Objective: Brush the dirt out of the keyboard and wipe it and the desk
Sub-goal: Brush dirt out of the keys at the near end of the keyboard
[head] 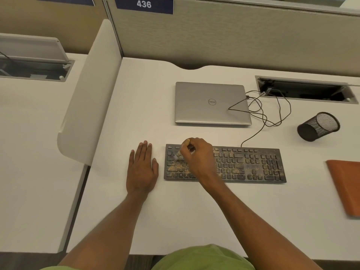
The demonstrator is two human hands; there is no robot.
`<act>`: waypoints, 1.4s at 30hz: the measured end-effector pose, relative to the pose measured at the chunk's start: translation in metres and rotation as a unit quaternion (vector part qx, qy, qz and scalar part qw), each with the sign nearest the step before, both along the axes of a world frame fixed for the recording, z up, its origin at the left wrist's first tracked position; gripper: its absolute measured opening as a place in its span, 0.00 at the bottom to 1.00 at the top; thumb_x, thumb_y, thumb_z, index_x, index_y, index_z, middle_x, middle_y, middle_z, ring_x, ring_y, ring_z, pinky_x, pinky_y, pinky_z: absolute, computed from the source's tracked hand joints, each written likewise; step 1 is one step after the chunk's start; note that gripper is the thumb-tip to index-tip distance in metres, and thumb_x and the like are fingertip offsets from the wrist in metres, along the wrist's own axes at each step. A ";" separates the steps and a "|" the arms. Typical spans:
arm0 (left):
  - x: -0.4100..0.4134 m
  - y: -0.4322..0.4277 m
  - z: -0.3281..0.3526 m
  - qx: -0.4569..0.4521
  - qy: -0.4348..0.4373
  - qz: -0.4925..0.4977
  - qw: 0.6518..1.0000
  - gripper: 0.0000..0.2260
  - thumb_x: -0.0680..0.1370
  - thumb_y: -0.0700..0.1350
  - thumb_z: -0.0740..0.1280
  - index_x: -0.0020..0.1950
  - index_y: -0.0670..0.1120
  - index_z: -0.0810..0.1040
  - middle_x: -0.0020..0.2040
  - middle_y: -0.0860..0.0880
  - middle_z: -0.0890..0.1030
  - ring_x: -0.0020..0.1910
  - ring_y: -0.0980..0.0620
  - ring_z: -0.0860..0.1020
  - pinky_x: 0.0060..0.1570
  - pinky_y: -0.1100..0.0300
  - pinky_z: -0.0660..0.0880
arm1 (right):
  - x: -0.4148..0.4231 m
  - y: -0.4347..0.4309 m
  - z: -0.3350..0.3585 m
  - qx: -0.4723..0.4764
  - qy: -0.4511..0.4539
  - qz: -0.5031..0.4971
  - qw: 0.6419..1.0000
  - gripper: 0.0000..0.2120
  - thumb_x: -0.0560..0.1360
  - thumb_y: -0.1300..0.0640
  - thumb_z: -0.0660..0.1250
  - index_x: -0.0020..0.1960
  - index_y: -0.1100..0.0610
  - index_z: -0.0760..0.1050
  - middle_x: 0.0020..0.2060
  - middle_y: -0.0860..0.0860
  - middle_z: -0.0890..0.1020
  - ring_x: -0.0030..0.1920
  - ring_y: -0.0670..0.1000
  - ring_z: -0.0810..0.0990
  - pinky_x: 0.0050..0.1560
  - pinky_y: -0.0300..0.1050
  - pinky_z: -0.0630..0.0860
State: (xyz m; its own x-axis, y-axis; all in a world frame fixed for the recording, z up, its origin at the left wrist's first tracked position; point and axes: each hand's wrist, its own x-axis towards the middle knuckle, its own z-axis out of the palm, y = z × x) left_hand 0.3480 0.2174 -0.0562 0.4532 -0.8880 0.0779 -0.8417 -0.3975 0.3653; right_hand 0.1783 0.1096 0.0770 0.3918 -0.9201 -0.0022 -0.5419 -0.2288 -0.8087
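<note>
Head view: one camera view is given, and every line below is read from it.
Keyboard: one black keyboard (243,164) is seen lying flat near the middle of the desk, just in front of the laptop; tan dirt is scattered over most of its keys.
Desk: one white desk (175,211) is shown bearing everything listed here.
Brush: one small brush (177,155) is held slanted over the keyboard's left end, with its bristles set down on the upper-left keys.
Right hand: the right hand (196,156) is placed above the keyboard's left part; its fingers are curled and the brush handle is pinched between them.
Left hand: the left hand (142,168) is laid palm down on the desk, just beside the keyboard's left edge and apart from it; four fingers are held straight and pressed together, the thumb a little apart.
Laptop: one silver laptop (211,104) is seen closed.
Cable: thin dark cable (272,114) is looped between laptop, keyboard and hatch; the number of separate cables cannot be told.
Mesh cup: one black mesh cup (317,126) is lying on its side, right of the laptop.
Orange sheet: one flat orange sheet (346,188) is cut off by the right edge.
Hatch: one open hatch (305,90) is set in the desk's rear right.
Number signs: two blue signs are mounted above; only one sign (144,4) can be read, as 436.
</note>
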 end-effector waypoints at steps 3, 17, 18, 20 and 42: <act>0.000 0.000 0.000 0.004 0.000 0.000 1.000 0.28 0.85 0.51 0.51 0.85 0.44 0.59 0.85 0.48 0.59 0.84 0.53 0.53 0.84 0.48 0.49 | 0.000 0.001 0.001 -0.009 -0.014 -0.015 1.000 0.11 0.81 0.54 0.65 0.44 0.55 0.83 0.37 0.42 0.82 0.43 0.46 0.79 0.45 0.46 0.77; 0.000 0.000 0.001 0.013 0.000 0.003 1.000 0.28 0.85 0.52 0.52 0.85 0.45 0.58 0.85 0.48 0.58 0.85 0.54 0.51 0.84 0.49 0.48 | 0.002 -0.001 -0.001 -0.008 0.006 0.000 1.000 0.12 0.81 0.55 0.64 0.41 0.56 0.81 0.35 0.46 0.82 0.40 0.48 0.79 0.44 0.52 0.78; 0.000 0.000 0.001 0.012 0.000 0.004 1.000 0.28 0.85 0.52 0.52 0.85 0.45 0.58 0.85 0.48 0.58 0.85 0.54 0.51 0.84 0.49 0.48 | 0.002 -0.001 -0.001 -0.009 0.006 0.000 1.000 0.12 0.81 0.55 0.64 0.41 0.56 0.81 0.34 0.47 0.82 0.39 0.48 0.79 0.43 0.51 0.77; 0.000 0.000 0.001 0.010 0.001 0.004 1.000 0.28 0.85 0.52 0.52 0.85 0.45 0.59 0.85 0.48 0.59 0.84 0.54 0.52 0.84 0.49 0.48 | 0.002 0.001 0.003 -0.010 -0.012 -0.010 1.000 0.11 0.81 0.56 0.65 0.42 0.56 0.82 0.35 0.44 0.82 0.41 0.47 0.78 0.43 0.46 0.76; 0.000 0.000 0.002 0.002 -0.002 -0.002 1.000 0.28 0.85 0.51 0.52 0.84 0.44 0.61 0.84 0.47 0.61 0.84 0.52 0.55 0.83 0.47 0.51 | -0.002 -0.001 0.015 0.001 -0.035 -0.026 0.999 0.10 0.82 0.58 0.66 0.43 0.54 0.82 0.34 0.33 0.80 0.44 0.43 0.79 0.45 0.39 0.76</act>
State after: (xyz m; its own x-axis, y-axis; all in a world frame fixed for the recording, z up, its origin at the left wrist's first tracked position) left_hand 0.3480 0.2171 -0.0546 0.4492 -0.8902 0.0755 -0.8446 -0.3956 0.3609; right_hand 0.1761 0.1084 0.0917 0.3433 -0.9390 0.0217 -0.4949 -0.2005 -0.8455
